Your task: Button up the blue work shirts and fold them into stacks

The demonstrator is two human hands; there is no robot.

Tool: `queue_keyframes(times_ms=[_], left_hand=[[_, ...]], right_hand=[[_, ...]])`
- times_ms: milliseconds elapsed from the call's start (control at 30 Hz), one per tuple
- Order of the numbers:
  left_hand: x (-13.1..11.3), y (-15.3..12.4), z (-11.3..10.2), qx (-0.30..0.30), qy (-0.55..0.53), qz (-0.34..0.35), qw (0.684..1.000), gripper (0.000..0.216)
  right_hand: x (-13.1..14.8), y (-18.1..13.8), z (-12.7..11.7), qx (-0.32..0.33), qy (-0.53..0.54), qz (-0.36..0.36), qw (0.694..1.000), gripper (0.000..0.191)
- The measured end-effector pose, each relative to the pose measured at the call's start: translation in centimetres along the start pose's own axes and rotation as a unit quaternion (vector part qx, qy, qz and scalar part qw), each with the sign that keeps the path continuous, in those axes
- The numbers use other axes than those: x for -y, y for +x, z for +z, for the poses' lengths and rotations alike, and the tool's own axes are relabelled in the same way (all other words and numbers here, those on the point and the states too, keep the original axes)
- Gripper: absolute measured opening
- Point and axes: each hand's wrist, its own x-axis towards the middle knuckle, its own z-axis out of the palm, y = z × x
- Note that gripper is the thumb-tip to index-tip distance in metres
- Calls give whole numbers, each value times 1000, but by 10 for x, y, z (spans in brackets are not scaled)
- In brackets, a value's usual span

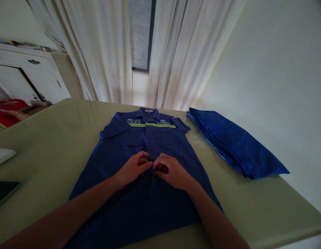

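A dark blue work shirt (pixel 124 207) with a yellow-green reflective stripe lies flat, front up, on a pale green table (pixel 54 138), collar toward the far edge. My left hand (pixel 133 168) and my right hand (pixel 172 171) meet at the shirt's front placket, about mid-chest. Both have their fingers curled and pinched on the fabric at the button line. What lies under the fingertips is hidden.
A stack of folded blue garments (pixel 235 143) lies at the table's right side, near a white wall. At the left edge sit a dark flat object (pixel 3 192) and a white one (pixel 2 154). White curtains (pixel 106 52) and a white cabinet (pixel 25 74) stand beyond.
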Motion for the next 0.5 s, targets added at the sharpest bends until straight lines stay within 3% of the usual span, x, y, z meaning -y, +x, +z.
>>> queue_keyframes(times_ms=[167,333,400,500], left_hand=[[4,-5,6,-47,189,117,974,38],[6,-50,7,0,406,200,892,59],[9,-84,0,21,473,217,854,72],[24,-133,-11,39,530,230,815,76]], right_hand=[[-9,3,-3,-14,37,35,999,24],[21,-13,-22,-58,-21,51,997,26],[41,-39,-19,-29,-72,44,996,41],[54,-89,6,18,-141,36,989,77]])
